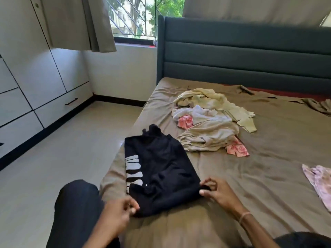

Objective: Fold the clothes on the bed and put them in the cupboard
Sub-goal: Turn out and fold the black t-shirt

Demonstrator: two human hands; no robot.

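The person's left hand (120, 212) pinches one near corner of a black garment (161, 172) and the right hand (213, 192) pinches the other, with the cloth lying flat on the brown bed sheet (250, 194) between and just beyond the two grips. Past the right-hand grip lies a rumpled pile of cream, white and pink-flowered clothes (206, 126), and a pink garment (320, 183) lies well off to that hand's right. Far left of the left-hand grip stands the white cupboard (26, 77), its doors closed.
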